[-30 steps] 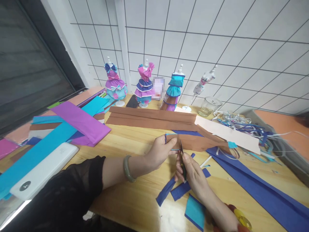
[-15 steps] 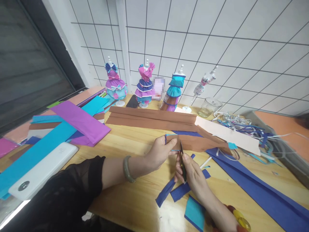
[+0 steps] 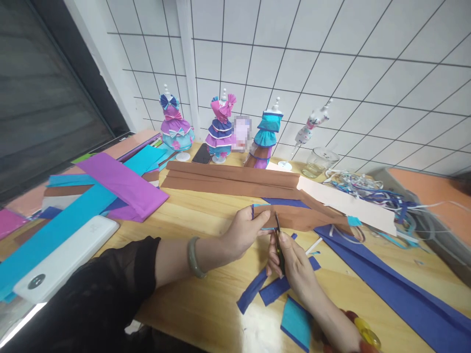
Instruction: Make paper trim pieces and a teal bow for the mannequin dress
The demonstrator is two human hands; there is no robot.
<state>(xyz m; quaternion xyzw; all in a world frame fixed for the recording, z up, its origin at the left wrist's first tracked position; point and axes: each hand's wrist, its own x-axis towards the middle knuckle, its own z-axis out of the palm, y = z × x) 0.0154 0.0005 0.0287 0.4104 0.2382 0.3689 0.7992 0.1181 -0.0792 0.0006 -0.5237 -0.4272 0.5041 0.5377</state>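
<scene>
My left hand pinches the near end of a brown crepe paper strip; a blue-edged piece shows along that end beneath my fingers. In my right hand is a pair of dark-handled scissors, blades upright across the strip just right of my left fingertips. The strip trails off to the right. Below my hands lie dark blue paper scraps and a turquoise piece with dark blue edges.
Dressed mini mannequins and a bare one stand by the tiled wall, near a glass bowl. Paper sheets and a white device lie left. Long blue paper and tangled ribbons are right.
The scissors have closed slightly on the brown strip, their blades shifting a little. My left hand stays in place.
</scene>
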